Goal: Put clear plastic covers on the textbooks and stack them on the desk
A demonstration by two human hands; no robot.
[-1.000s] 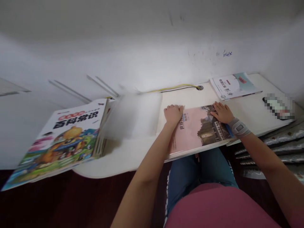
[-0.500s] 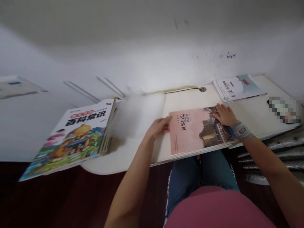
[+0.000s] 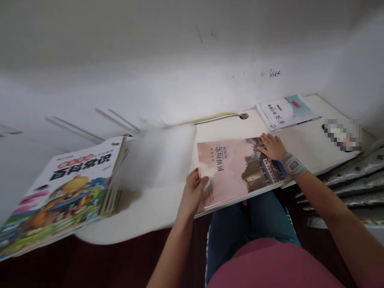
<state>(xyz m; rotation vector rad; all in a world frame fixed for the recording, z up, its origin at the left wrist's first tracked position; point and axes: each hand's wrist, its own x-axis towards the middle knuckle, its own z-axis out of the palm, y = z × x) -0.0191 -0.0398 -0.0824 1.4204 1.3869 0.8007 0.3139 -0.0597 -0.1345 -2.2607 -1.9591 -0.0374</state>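
Observation:
A pink softcover book with a photo of a stone building lies on the white desk close to its front edge. At the book's left edge is my left hand, its fingers curled and the thumb over the cover's edge. My right hand rests flat on the upper right part of the cover, fingers stretched out. A grey band circles that wrist. Left of the book lies a clear plastic sheet or cover, blurred and partly see-through.
A stack of colourful picture books overhangs the desk's left end. Toward the back right lies a white and teal booklet, with a phone in front of it. A yellow cable runs to a desk hole. Silvery padded items are at lower right.
My left hand has slid down along the book's left edge, and its thumb now overlaps the cover. My right hand stays on the book. The view has shifted right.

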